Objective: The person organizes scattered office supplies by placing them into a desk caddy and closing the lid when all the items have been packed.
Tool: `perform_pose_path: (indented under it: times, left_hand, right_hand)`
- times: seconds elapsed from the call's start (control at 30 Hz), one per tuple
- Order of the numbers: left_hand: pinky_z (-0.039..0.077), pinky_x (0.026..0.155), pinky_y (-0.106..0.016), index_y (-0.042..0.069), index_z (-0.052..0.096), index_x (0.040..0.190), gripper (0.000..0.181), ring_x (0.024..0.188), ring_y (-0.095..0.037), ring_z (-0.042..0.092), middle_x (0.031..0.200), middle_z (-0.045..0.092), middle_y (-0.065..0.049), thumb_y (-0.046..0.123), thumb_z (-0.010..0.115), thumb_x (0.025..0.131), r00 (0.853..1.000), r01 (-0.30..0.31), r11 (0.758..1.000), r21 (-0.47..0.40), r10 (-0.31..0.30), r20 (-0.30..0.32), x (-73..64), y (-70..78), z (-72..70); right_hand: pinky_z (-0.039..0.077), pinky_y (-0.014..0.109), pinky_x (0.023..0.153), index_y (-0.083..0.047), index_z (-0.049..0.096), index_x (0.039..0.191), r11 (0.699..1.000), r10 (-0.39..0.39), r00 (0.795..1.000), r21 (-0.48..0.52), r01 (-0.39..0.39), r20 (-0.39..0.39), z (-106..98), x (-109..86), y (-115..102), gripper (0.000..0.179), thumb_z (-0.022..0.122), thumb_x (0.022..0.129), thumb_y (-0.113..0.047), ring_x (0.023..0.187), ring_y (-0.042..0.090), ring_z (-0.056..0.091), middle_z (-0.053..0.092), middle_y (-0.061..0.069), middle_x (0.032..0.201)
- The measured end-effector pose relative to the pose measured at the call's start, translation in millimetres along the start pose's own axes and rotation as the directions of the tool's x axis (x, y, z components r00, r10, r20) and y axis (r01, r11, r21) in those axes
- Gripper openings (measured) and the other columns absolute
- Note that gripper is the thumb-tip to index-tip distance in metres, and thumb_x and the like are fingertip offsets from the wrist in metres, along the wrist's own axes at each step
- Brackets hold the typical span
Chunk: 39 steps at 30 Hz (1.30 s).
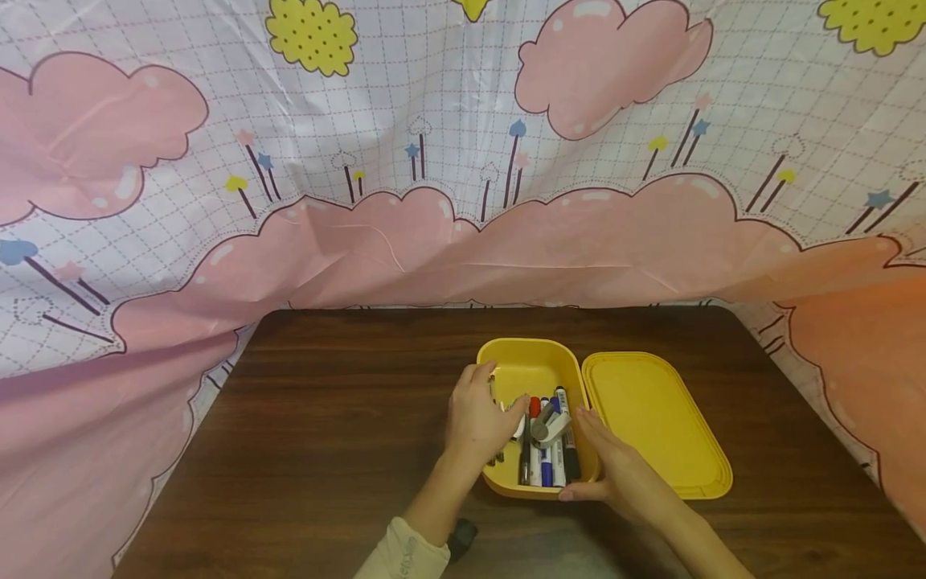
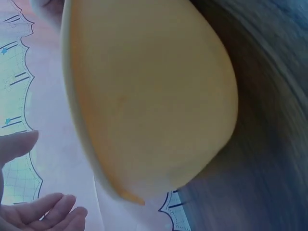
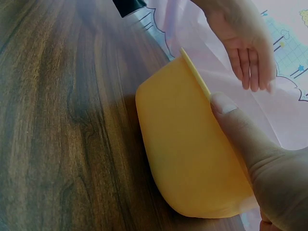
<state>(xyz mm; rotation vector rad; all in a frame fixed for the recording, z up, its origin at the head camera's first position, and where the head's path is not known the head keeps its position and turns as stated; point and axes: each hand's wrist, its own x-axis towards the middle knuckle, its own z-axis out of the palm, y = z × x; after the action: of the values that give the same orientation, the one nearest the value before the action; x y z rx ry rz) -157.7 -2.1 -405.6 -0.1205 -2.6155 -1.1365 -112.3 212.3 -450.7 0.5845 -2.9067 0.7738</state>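
On the dark wooden table stands a yellow box [image 1: 531, 351] without its lid. Several markers [image 1: 546, 466], some with blue, black or red parts, lie in its near half beside a dark pen [image 1: 525, 458]. On top of them rests a small grey and white object [image 1: 551, 429], perhaps correction tape. My left hand [image 1: 481, 418] hovers over the box's left side, fingers apart, and holds nothing in either wrist view. With thumb at the front rim and fingers along the right wall, my right hand [image 1: 622, 470] holds the box's near right corner. Small items under the left hand are partly hidden.
A flat yellow lid [image 1: 651, 410] lies right of the box, close to its wall. Behind the table [image 1: 325, 418] hangs a cloud-patterned curtain [image 1: 434, 241]. A dark object [image 1: 461, 537] shows beside my left sleeve.
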Motion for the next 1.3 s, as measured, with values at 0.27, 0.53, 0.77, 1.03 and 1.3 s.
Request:
perform_pose_path:
  times: [0.27,0.53,0.77,1.03,1.3]
  left_hand:
    - [0.044,0.106,-0.048,0.007,0.049,0.139,0.077,0.132,-0.033,0.050,0.145,0.049,-0.015,0.050,0.072,0.080,0.998,-0.051,0.999,-0.002,0.051,0.025,-2.1,-7.3,-11.7]
    - [0.040,0.109,-0.050,0.008,0.040,0.147,0.083,0.141,-0.029,0.039,0.152,0.041,-0.012,0.053,0.068,0.083,0.984,-0.174,0.984,0.038,0.172,0.044,-11.3,-18.5,-18.6]
    - [0.032,0.116,-0.046,0.010,0.030,0.152,0.094,0.147,-0.023,0.028,0.157,0.032,-0.007,0.066,0.059,0.082,0.980,-0.183,0.970,0.159,0.167,0.111,-17.3,-23.5,-21.3]
    - [0.018,0.122,-0.042,0.011,0.011,0.156,0.105,0.152,-0.020,0.008,0.164,0.009,-0.004,0.073,0.052,0.083,0.952,-0.237,0.950,0.204,0.185,0.245,-24.0,-33.9,-23.2]
    - [0.016,0.122,-0.043,0.010,0.006,0.156,0.102,0.152,-0.023,0.005,0.164,0.002,-0.006,0.075,0.043,0.086,0.917,-0.303,0.920,0.249,0.210,0.340,-30.5,-53.0,-19.3]
  right_hand:
    - [0.035,0.051,0.107,0.003,0.037,0.146,1.000,-0.002,1.000,0.017,0.002,-0.002,0,0.1,0,0.108,0.082,0.064,-0.052,0.139,0.043,0.036,0.033,0.026,0.152]
    - [0.035,0.051,0.107,0.003,0.036,0.146,1.000,-0.006,1.000,0.017,0.006,0.002,1,-0.5,0,0.109,0.080,0.065,-0.055,0.139,0.043,0.035,0.032,0.026,0.153]
    - [0.035,0.052,0.107,0.001,0.034,0.148,1.000,0.005,1.000,0.011,-0.005,0.003,-1,-0.8,1,0.110,0.078,0.065,-0.058,0.139,0.044,0.035,0.031,0.026,0.153]
    - [0.035,0.052,0.107,0.002,0.035,0.147,1.000,0.004,1.000,0.022,-0.004,0.004,-2,-0.6,-1,0.110,0.079,0.065,-0.056,0.139,0.044,0.034,0.031,0.027,0.153]
    - [0.034,0.052,0.108,0.002,0.035,0.147,1.000,0.015,1.000,0.027,-0.016,0.010,-3,-0.4,-1,0.110,0.078,0.065,-0.058,0.140,0.044,0.033,0.030,0.026,0.154]
